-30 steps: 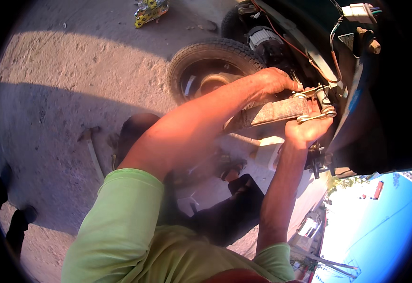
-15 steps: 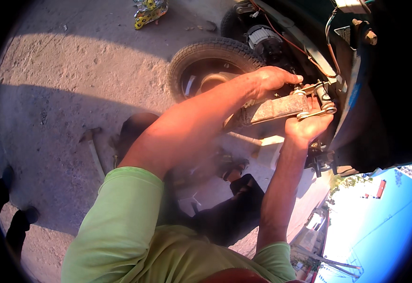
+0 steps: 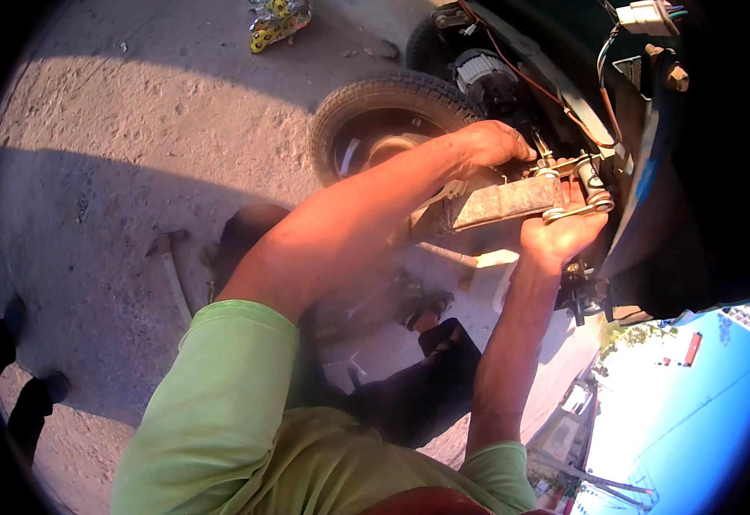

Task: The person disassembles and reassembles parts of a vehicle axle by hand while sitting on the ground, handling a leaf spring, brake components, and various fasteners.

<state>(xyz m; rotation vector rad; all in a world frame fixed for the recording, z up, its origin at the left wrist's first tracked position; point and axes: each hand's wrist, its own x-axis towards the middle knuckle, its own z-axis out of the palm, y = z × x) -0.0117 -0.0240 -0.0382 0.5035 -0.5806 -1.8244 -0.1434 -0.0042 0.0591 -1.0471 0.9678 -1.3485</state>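
My right hand cups the metal shackle from below, its fingers rising behind the side plates. The shackle joins the end of a worn, dusty leaf spring to the vehicle's frame. Just left of the shackle, my left hand is closed, its fingertips at the spring's far edge. What those fingers hold, if anything, is hidden. An upright bolt or pin shows just beyond the left fingertips, above the plate. Partly behind my left forearm is a treaded wheel.
A finned motor sits beyond the wheel, with a red cable along the frame. A white connector hangs at upper right. On the ground are a hammer and a yellow packet. Another person's feet are at far left.
My left hand has drawn slightly back to the left and its thumb has curled down, uncovering the upright bolt or pin. My right hand stays under the shackle.
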